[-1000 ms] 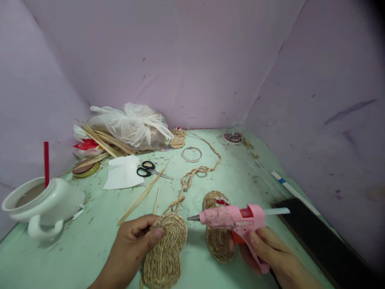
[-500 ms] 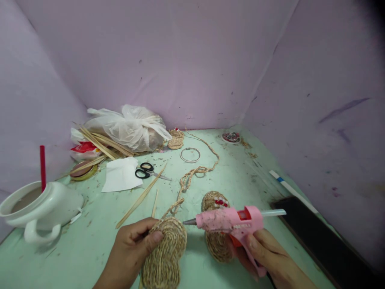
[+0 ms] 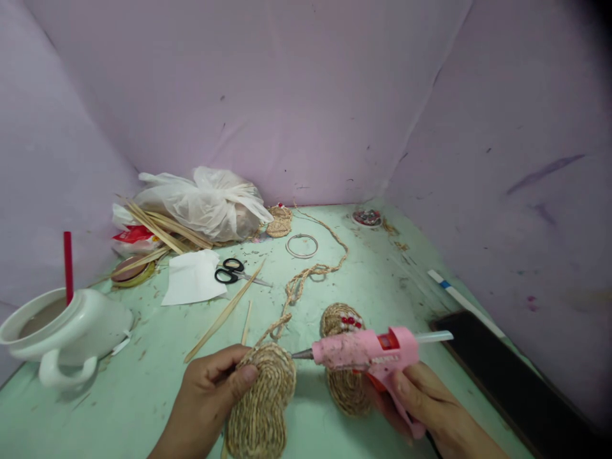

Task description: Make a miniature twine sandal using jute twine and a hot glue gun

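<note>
My left hand grips a woven straw sole by its upper left edge, thumb on top. A braided straw cord runs from the sole's top toward the back of the table. In my right hand is a pink glue gun, fingers wrapped round its handle. Its metal nozzle touches or nearly touches the sole's upper right edge. A translucent glue stick sticks out of its rear. Behind the gun lies a second straw piece with red and white beads, partly hidden.
Scissors lie by white paper. Plastic bag, straw strips and a small straw slipper are behind. A metal ring, bead dish, white pot and dark flat object surround the work.
Almost nothing differs. The glue gun's nozzle has shifted very slightly along the sole's right edge; both hands keep their holds.
</note>
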Demonstrator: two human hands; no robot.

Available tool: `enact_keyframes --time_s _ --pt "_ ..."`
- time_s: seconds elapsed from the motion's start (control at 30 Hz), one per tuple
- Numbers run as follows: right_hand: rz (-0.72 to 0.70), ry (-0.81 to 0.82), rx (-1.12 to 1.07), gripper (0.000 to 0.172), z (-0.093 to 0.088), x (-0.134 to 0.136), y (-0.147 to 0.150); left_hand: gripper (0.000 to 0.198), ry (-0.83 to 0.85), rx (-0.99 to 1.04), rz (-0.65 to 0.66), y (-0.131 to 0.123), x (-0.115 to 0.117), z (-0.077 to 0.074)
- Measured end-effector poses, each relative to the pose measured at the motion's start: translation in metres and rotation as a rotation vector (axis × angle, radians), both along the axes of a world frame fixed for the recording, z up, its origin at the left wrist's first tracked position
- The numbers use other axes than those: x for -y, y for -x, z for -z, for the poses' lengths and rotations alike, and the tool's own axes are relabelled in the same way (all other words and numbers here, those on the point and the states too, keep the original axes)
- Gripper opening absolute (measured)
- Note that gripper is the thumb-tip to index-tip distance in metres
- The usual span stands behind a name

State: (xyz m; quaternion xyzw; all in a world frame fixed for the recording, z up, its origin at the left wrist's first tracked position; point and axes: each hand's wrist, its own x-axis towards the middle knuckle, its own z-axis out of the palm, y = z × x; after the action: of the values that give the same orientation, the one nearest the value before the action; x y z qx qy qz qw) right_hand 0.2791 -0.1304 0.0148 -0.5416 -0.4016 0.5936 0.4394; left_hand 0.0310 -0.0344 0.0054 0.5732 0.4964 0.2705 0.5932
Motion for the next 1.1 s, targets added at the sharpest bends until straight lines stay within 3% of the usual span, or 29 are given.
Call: enact_keyframes --time_s 0.3,0.4,0.5,0.6,0.77,0.93,1.03,1.1 --pt "0.061 0.010 0.040 0.054 0.004 0.001 -0.008 0.029 0.009 0.059 -0.117 -0.004 0.003 0.001" --pt "0.217 0.008 0.000 0.052 0.002 -0.009 -0.022 0.030 0.048 0.061 -0.050 -0.001 0.000 0.002" --pt "0.485 0.002 -0.125 0.037 0.003 -0.033 -0.041 0.032 0.103 0.056 0.027 0.001 -0.004 0.002" --pt "0.588 -0.015 -0.103 0.024 0.010 -0.066 -0.059 0.033 0.133 0.063 0.038 0.001 -0.004 0.001" --pt "0.540 0.050 0.062 0.018 0.019 -0.111 -0.080 0.033 0.085 0.091 -0.004 -0.002 0.000 0.003" --pt "0.507 0.060 0.408 0.016 -0.002 -0.105 -0.077 0.030 0.070 0.137 0.028 -0.004 0.002 0.008" --pt "0.447 -0.118 0.582 0.022 -0.020 -0.089 -0.050 0.030 0.054 0.117 0.027 -0.006 0.004 0.005" --pt "0.143 -0.442 0.693 0.022 -0.028 -0.083 -0.024 0.030 0.071 0.126 0.033 -0.007 0.004 0.002"
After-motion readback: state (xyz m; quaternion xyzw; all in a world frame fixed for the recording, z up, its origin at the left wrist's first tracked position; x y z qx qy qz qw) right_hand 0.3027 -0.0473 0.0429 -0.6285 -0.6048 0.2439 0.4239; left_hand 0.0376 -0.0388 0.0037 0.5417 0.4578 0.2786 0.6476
